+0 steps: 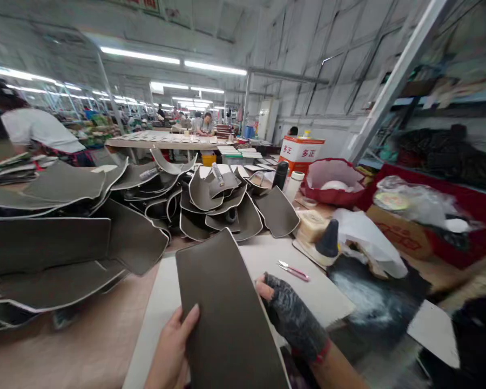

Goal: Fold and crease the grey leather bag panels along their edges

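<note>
Both my hands hold a dark olive leather panel (227,313) with pale edging, upright by its lower edges. My left hand (172,346) is bare and its fingers press the panel's left side. My right hand (291,319) wears a dark fingerless glove and grips the right edge. Behind the panel lies a white board (308,286) with a pink-handled cutting tool (294,271) on it, close to my right thumb. Large heaps of curved leather pieces (218,210) (44,243) of the same colour rise ahead and to the left.
A co-worker in a white shirt (40,129) bends at the far left. To the right stand a black cone (329,240), a dark bottle (281,175), a red bag (332,181) and a white plastic bag (368,243). A long table (162,141) stands beyond the heaps.
</note>
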The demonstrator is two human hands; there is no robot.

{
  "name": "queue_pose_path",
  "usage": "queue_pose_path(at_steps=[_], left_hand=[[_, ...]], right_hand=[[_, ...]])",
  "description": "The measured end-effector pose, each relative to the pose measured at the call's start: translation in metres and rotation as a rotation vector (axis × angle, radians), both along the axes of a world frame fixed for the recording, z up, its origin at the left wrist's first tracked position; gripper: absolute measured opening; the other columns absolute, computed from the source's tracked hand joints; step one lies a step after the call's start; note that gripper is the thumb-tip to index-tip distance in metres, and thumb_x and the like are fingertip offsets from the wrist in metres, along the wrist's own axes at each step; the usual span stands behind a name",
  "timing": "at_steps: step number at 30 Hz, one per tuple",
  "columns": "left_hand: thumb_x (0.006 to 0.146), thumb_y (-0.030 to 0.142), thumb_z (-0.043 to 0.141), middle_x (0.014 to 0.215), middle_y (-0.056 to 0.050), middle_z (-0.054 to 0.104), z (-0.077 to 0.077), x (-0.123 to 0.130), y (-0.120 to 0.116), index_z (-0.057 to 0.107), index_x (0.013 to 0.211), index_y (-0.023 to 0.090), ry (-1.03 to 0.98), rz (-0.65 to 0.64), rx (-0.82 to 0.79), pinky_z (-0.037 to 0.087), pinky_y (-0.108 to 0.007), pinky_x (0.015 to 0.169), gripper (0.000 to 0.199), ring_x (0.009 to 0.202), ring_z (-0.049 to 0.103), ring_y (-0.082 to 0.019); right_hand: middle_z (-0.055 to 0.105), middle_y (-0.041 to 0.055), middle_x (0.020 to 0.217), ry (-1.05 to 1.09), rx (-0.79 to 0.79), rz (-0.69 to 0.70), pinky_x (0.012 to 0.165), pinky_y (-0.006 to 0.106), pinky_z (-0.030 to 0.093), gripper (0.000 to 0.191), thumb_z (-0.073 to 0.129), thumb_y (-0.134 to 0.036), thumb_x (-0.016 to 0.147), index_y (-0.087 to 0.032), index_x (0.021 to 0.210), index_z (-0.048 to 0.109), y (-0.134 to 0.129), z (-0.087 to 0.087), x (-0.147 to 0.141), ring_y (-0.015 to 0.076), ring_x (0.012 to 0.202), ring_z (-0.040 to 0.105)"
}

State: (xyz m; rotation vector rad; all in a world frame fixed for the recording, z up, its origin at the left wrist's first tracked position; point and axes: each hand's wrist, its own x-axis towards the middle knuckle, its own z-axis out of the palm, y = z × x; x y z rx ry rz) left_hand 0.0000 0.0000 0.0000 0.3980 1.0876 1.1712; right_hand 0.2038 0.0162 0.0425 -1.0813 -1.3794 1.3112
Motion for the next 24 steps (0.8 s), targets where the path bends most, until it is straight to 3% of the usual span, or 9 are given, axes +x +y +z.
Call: queue_pose_path(at_steps=[2, 5, 7, 9, 11, 13, 16, 19, 24], left_hand=[[0.069, 0.029, 0.068, 0.094, -0.01, 0.07, -0.002, -0.003, -0.002, 0.052, 0.113, 0.015, -0.037, -0.07, -0.024, 0.052, -0.04, 0.077, 0.049, 0.091, 0.064, -0.028], [0.071, 0.035, 0.065, 0.104, -0.012, 0.066, -0.009, -0.006, 0.002, 0.051, 0.113, 0.016, 0.119, -0.08, 0.032, 0.048, -0.045, 0.084, 0.049, 0.098, 0.06, -0.03], [0.069, 0.039, 0.064, 0.116, -0.014, 0.058, -0.015, -0.005, 0.006, 0.049, 0.114, 0.016, 0.394, 0.009, 0.146, 0.041, -0.047, 0.092, 0.052, 0.108, 0.054, -0.031], [0.067, 0.04, 0.065, 0.126, -0.014, 0.049, -0.016, -0.001, 0.009, 0.049, 0.114, 0.016, 0.772, 0.189, 0.335, 0.031, -0.047, 0.1, 0.055, 0.118, 0.043, -0.031], [0.068, 0.041, 0.062, 0.119, -0.012, 0.053, -0.011, 0.008, 0.007, 0.055, 0.102, 0.017, 1.055, 0.25, 0.528, 0.03, -0.044, 0.099, 0.042, 0.116, 0.043, -0.029], [0.076, 0.042, 0.053, 0.09, -0.007, 0.06, 0.0, 0.02, 0.003, 0.057, 0.079, 0.019, 1.125, 0.051, 0.602, 0.041, -0.037, 0.083, 0.023, 0.093, 0.054, -0.024], [0.082, 0.045, 0.045, 0.058, 0.002, 0.048, 0.012, 0.034, -0.002, 0.044, 0.06, 0.021, 1.029, -0.29, 0.49, 0.038, -0.026, 0.056, 0.033, 0.059, 0.049, -0.015], [0.079, 0.046, 0.049, 0.056, 0.005, 0.043, 0.013, 0.037, 0.0, 0.039, 0.062, 0.021, 0.968, -0.353, 0.419, 0.033, -0.024, 0.052, 0.032, 0.056, 0.045, -0.013], [0.081, 0.048, 0.045, 0.058, 0.004, 0.049, 0.008, 0.029, 0.003, 0.041, 0.065, 0.021, 0.88, -0.436, 0.4, 0.033, -0.024, 0.053, 0.032, 0.058, 0.047, -0.014]], right_hand=[[0.054, 0.0009, 0.068, 0.042, -0.071, 0.041, 0.057, 0.023, 0.041, 0.027, 0.049, -0.038, 0.084, -0.016, 0.069, 0.054, 0.0, -0.003, 0.004, 0.0108, 0.063, 0.051], [0.052, -0.0013, 0.061, 0.162, -0.184, 0.112, 0.05, 0.021, 0.041, 0.022, 0.055, -0.034, 0.08, -0.015, 0.067, 0.052, 0.0, -0.01, 0.005, 0.0095, 0.054, 0.05], [0.053, -0.001, 0.061, 0.259, -0.259, 0.161, 0.047, 0.021, 0.042, 0.019, 0.057, -0.031, 0.076, -0.014, 0.069, 0.053, -0.001, -0.015, 0.003, 0.0102, 0.053, 0.052], [0.055, 0.0008, 0.064, 0.298, -0.305, 0.188, 0.048, 0.023, 0.045, 0.018, 0.058, -0.03, 0.073, -0.012, 0.072, 0.054, -0.001, -0.02, -0.002, 0.0122, 0.057, 0.055], [0.057, 0.0025, 0.067, 0.275, -0.326, 0.206, 0.05, 0.025, 0.048, 0.018, 0.059, -0.029, 0.072, -0.012, 0.073, 0.055, -0.002, -0.023, -0.009, 0.0139, 0.06, 0.057], [0.058, 0.0022, 0.067, 0.235, -0.33, 0.216, 0.052, 0.025, 0.048, 0.018, 0.059, -0.029, 0.072, -0.012, 0.074, 0.054, -0.003, -0.023, -0.016, 0.0138, 0.059, 0.058], [0.056, -0.0007, 0.063, 0.148, -0.293, 0.21, 0.052, 0.024, 0.047, 0.015, 0.058, -0.027, 0.072, -0.014, 0.07, 0.053, -0.003, -0.019, -0.023, 0.0119, 0.056, 0.056], [0.054, -0.0019, 0.061, 0.071, -0.259, 0.219, 0.052, 0.023, 0.047, 0.014, 0.057, -0.027, 0.07, -0.015, 0.065, 0.051, -0.002, -0.015, -0.026, 0.0118, 0.055, 0.056], [0.056, -0.0004, 0.06, 0.0, -0.222, 0.249, 0.055, 0.026, 0.046, 0.017, 0.053, -0.031, 0.073, -0.015, 0.067, 0.052, -0.002, -0.013, -0.027, 0.0134, 0.056, 0.057]])
